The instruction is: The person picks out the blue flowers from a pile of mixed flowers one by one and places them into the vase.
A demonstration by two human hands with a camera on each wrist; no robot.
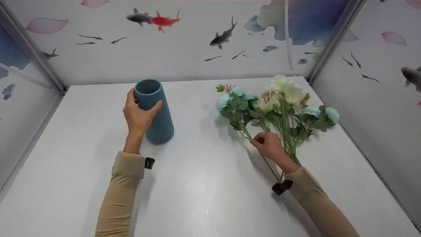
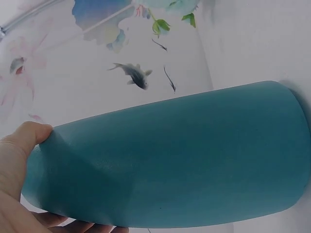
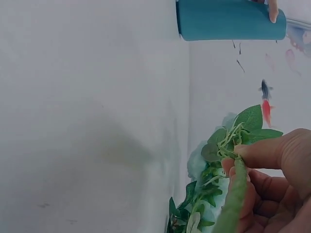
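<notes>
A tall blue-teal vase point(image 1: 161, 121), narrower at its open top, stands upright on the white table. My left hand point(image 1: 139, 115) grips it near the rim, thumb on the near side and fingers around the far left side. In the left wrist view the vase point(image 2: 170, 160) fills most of the picture, with the thumb point(image 2: 36, 132) on its upper end. My right hand point(image 1: 269, 144) pinches the green stem point(image 1: 270, 167) of a light-blue artificial flower point(image 1: 223, 102) between thumb and fingertips. Leaves point(image 3: 250, 118) cluster just beyond the pinch in the right wrist view.
Cream-white artificial flowers point(image 1: 292, 92) lie in a bunch at the right, their stems point(image 1: 286, 131) pointing toward me. Another light-blue flower point(image 1: 332, 115) lies at their right. Printed wall panels point(image 1: 190, 59) with fish border the table point(image 1: 197, 191) at the back and sides.
</notes>
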